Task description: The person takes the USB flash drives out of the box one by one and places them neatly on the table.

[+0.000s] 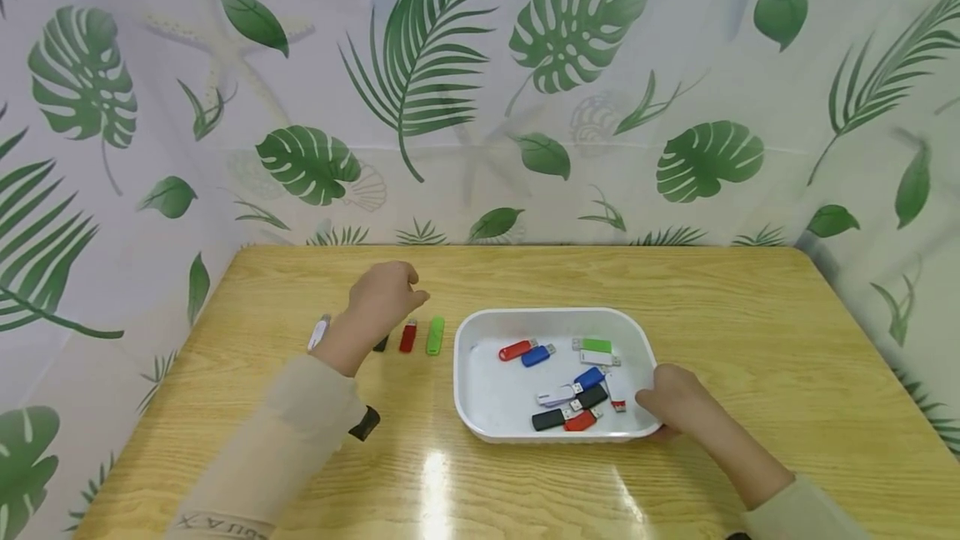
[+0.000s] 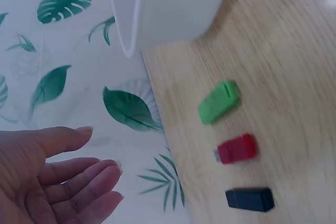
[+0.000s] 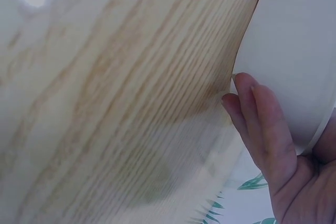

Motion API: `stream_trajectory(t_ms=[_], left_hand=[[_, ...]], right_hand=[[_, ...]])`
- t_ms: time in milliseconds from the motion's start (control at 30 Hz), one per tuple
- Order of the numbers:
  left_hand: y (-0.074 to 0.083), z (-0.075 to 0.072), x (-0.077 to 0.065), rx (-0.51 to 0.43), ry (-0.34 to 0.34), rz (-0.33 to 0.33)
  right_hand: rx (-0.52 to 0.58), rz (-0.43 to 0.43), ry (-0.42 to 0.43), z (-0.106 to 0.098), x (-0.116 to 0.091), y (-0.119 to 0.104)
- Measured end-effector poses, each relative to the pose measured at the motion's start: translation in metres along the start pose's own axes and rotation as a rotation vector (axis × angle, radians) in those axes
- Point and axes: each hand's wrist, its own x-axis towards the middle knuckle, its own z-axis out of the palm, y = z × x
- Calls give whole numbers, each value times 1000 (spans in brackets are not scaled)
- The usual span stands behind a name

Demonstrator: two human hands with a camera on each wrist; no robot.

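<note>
My left hand [image 1: 381, 297] is held above the table's left half, fingers loosely bent with nothing between them. Below and beside it lies a row of USB sticks: a white one [image 1: 320, 330], a black one [image 1: 381, 345] partly covered by the forearm, a red one [image 1: 408, 336] and a green one [image 1: 435, 336]. In the left wrist view the empty hand [image 2: 68, 177] is apart from these sticks. My right hand [image 1: 681, 398] grips the white plastic tray [image 1: 462, 382] at its near right corner, thumb over the rim, fingers [image 3: 275, 124] against the outer wall.
Inside the tray lie several USB sticks, among them a red one [image 1: 515, 349], a blue one [image 1: 536, 356] and a green one [image 1: 596, 345]. The wooden table [image 1: 750, 315] ends at a leaf-patterned cloth [image 1: 450, 173] behind.
</note>
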Motion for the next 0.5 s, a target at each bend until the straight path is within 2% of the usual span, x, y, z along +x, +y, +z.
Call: stream_trajectory(t_ms=[233, 400, 500], left_hand=[[31, 2, -6, -3, -41, 84], [53, 7, -9, 41, -94, 186], [65, 9, -12, 81, -141, 218]], right_hand=[[-3, 5, -11, -1, 0, 1], [-3, 8, -13, -3, 0, 0], [-4, 8, -13, -2, 0, -1]])
